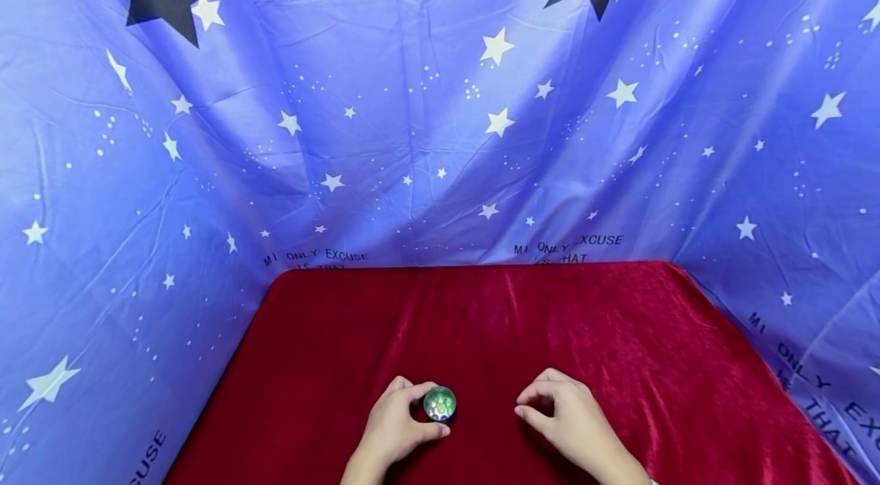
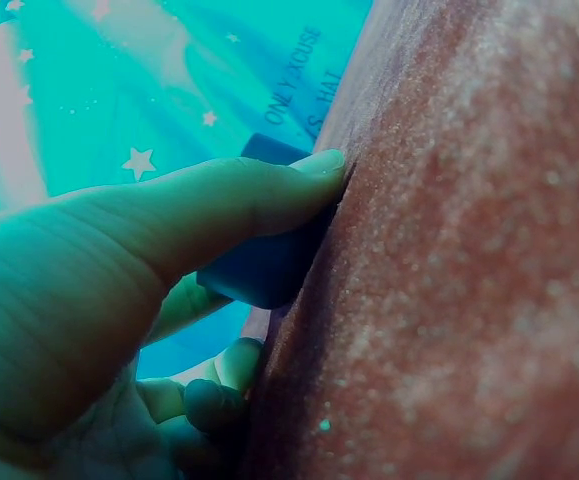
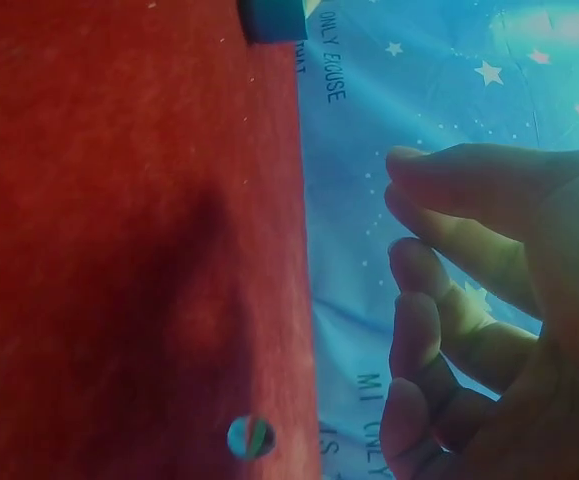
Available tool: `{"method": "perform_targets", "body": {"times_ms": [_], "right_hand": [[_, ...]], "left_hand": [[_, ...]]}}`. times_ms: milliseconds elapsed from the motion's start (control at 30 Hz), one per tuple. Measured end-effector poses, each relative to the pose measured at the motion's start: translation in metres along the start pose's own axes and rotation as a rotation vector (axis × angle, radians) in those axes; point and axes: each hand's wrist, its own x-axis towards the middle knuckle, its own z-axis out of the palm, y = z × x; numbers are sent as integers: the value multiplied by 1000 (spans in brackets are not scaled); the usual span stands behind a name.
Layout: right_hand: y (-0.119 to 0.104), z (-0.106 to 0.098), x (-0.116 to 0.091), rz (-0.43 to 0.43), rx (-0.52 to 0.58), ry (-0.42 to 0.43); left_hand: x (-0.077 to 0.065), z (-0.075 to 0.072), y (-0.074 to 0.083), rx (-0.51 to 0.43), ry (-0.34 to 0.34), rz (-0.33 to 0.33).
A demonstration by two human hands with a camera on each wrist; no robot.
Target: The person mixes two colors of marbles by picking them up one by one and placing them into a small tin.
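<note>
My left hand [image 1: 399,422] holds a small round cylinder [image 1: 440,403] between thumb and fingers. Its top looks shiny green with pale spots. In the left wrist view the side of the cylinder [image 2: 269,262] is dark blue, with the thumb laid across it close to the cloth. To the right, my right hand [image 1: 572,418] hovers over the cloth with loosely bent fingers and nothing between them. A marble [image 3: 251,437] with a coloured swirl lies on the cloth below this hand in the right wrist view; it is not visible in the head view.
A red velvet cloth [image 1: 481,317] covers the table. Blue curtains [image 1: 412,126] with white and black stars hang behind it and along both sides, close to the table's edges.
</note>
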Motion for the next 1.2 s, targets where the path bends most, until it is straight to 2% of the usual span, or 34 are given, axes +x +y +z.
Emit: {"method": "perform_targets", "body": {"times_ms": [133, 300, 600, 900, 1200], "right_hand": [[5, -3, -6, 9, -13, 3], [10, -8, -11, 27, -16, 11], [17, -18, -18, 48, -53, 79], [31, -17, -31, 54, -79, 129], [44, -22, -41, 141, -91, 119]], "left_hand": [[-1, 0, 0, -1, 20, 18], [-1, 0, 1, 1, 11, 5], [0, 1, 0, -7, 6, 6], [0, 2, -1, 7, 9, 7], [1, 3, -3, 13, 12, 8]]}}
